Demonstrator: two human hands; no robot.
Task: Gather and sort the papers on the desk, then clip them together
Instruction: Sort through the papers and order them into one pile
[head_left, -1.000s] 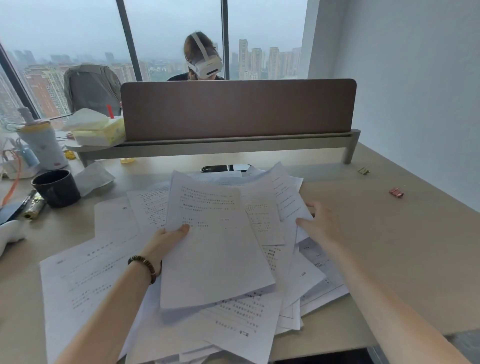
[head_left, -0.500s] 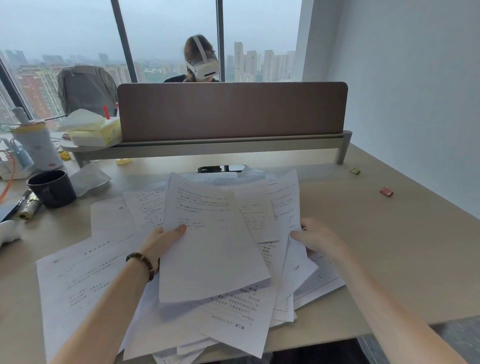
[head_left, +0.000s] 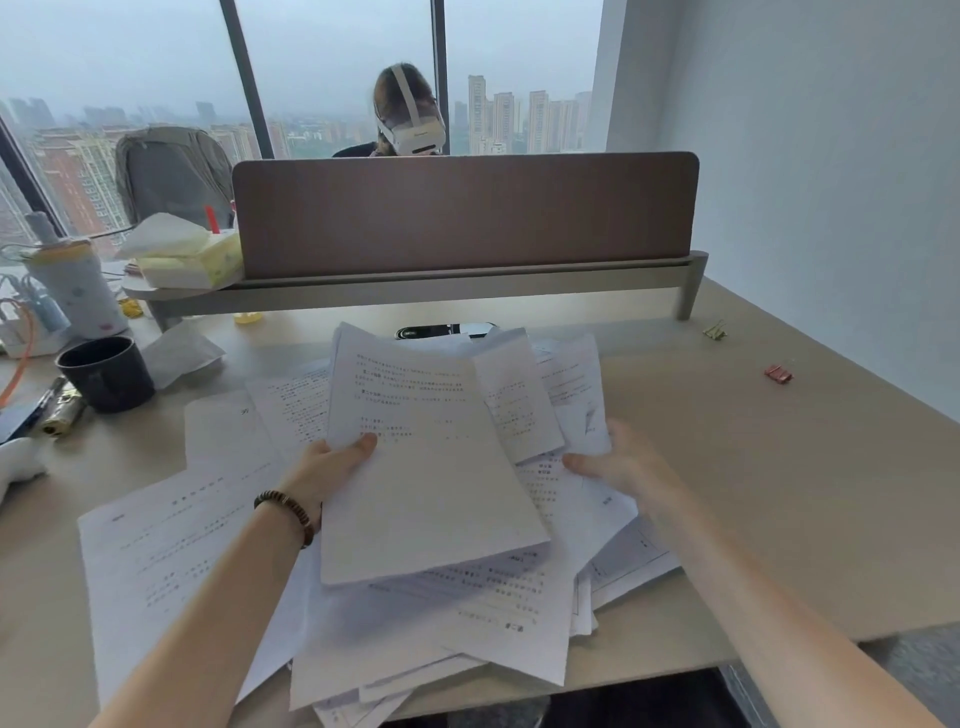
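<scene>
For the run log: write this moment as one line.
phase: gathering | left hand: holds top sheet | right hand: on loose papers | binder clips: untouched

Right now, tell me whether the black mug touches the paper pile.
Apart. The head view shows bare desk between the black mug and the paper pile.

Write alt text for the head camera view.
A person's left hand grips a sheet lifted over a messy pile of papers on a desk, while the right hand gathers sheets at the pile's right edge. Two binder clips lie far right; a dark mug stands left.
</scene>
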